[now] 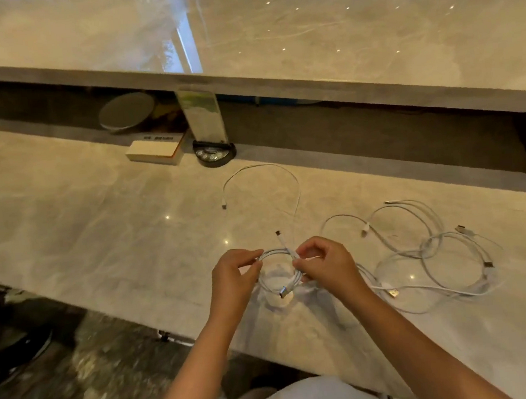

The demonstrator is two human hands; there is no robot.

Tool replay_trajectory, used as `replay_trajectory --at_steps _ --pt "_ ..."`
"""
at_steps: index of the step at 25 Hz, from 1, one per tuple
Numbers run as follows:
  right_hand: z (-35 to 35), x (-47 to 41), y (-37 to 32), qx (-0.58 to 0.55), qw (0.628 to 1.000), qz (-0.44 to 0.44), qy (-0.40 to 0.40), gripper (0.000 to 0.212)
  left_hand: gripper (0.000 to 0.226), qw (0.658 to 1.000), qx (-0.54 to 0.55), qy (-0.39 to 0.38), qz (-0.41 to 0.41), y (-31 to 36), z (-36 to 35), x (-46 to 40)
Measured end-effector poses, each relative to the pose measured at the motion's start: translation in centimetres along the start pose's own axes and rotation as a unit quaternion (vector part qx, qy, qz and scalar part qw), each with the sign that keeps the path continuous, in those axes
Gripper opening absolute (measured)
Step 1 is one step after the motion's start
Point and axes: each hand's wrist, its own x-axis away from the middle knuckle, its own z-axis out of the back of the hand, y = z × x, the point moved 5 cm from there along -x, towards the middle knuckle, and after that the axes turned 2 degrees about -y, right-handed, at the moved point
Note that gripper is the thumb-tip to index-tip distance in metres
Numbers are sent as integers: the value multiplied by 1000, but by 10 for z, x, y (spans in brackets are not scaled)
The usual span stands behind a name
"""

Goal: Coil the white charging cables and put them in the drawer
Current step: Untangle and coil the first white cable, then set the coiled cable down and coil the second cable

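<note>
A small coil of white charging cable (277, 284) hangs between my hands just above the marble counter (100, 231). My left hand (233, 277) pinches the coil's left side. My right hand (323, 265) grips its right side, where two plug ends stick out, one upward and one downward. A loose length of cable (297, 190) runs from my right hand away over the counter in a wide arc and ends in a small plug. To the right lies a tangle of other white cables (432, 249) with several plugs. No drawer is in view.
A raised marble shelf (274, 41) runs across the back on a shiny post (204, 115). Under it sit a round grey lid (127, 112), a white and orange box (154, 151) and a black round base (215, 154). The counter's near edge drops to a dark floor at lower left.
</note>
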Motion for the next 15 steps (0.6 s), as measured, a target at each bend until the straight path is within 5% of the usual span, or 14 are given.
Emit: replay_trajectory --at_steps 6,9,15 --pt "-68 0 14 242 958 152 6 11 26 990 -127 38 -40 -41 27 21" --pt "-82 -1 24 314 932 182 -8 12 31 984 -170 -6 -48 -62 22 21" --pt "-82 15 55 502 780 373 -30 41 52 927 -319 -94 -175 -75 8 33"
